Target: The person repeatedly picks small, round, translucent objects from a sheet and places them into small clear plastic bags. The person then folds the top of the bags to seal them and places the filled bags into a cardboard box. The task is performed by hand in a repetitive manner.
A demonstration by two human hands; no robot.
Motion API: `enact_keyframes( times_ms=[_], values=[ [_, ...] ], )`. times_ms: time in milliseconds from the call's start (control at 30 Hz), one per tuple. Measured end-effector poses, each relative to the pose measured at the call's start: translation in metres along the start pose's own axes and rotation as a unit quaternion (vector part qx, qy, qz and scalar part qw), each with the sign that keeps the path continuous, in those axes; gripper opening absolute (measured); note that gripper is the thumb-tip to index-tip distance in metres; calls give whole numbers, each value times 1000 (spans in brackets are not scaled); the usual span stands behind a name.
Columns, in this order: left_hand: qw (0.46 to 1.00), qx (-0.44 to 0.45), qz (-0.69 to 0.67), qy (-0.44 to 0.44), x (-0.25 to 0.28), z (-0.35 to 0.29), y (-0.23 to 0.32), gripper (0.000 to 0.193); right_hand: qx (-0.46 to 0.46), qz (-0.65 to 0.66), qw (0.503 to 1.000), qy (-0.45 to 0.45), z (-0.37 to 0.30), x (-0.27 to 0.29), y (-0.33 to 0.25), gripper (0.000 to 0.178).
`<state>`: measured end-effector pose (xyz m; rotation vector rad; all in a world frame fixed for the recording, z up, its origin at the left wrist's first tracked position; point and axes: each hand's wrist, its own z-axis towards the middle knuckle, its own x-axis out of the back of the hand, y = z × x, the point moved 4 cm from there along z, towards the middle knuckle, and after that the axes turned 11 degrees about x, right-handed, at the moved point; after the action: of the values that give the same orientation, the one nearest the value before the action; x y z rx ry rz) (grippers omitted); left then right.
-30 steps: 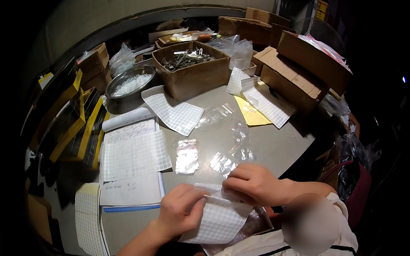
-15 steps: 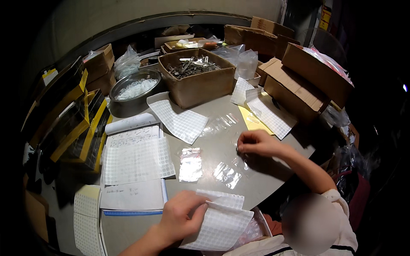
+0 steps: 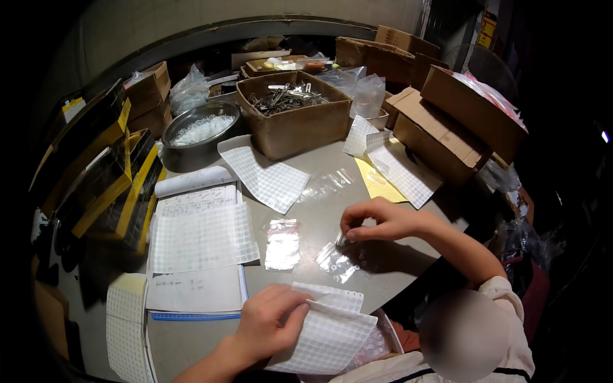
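Near the front edge, my left hand (image 3: 271,322) is closed on a white sheet of round stickers (image 3: 332,335), which is folded over at its upper edge. My right hand (image 3: 377,220) is pinched over a small clear zip bag (image 3: 340,263) lying on the table, its fingertips at the bag's upper edge. What exactly sits between those fingertips is partly hidden. Just left of that bag lies a shiny stack of small zip bags (image 3: 282,246). More clear bags (image 3: 329,186) are spread farther back.
Sticker sheets (image 3: 265,175) and a notepad (image 3: 198,290) cover the left side. Behind stand a metal bowl (image 3: 198,150) of small clear pieces and a cardboard box (image 3: 297,131) of metal parts. Cardboard boxes (image 3: 440,140) rise at right, black-yellow boxes (image 3: 124,191) at left.
My right hand has moved left and slightly nearer, from the right of the small zip bag to its upper edge. My left hand keeps holding the sticker sheet in place.
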<state>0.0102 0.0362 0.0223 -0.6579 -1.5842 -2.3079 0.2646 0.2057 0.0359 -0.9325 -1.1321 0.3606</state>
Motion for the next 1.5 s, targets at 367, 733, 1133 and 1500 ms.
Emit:
enact_keyframes(
  times_ms=[367,733,1133,1500],
  values=[
    [1000,-20,5,13,0,-1,4,12,-75,-85,986,124,-17,33,20,19],
    [999,-32,-8,6,-2,0,3,12,-46,-379,921,-84,-15,25,8,19],
    [999,-21,3,34,3,1,4,12,-64,-184,967,163,44,79,62,17],
    [998,-9,-7,55,6,-1,2,11,-99,-216,940,246,50,79,105,24]
  ],
)
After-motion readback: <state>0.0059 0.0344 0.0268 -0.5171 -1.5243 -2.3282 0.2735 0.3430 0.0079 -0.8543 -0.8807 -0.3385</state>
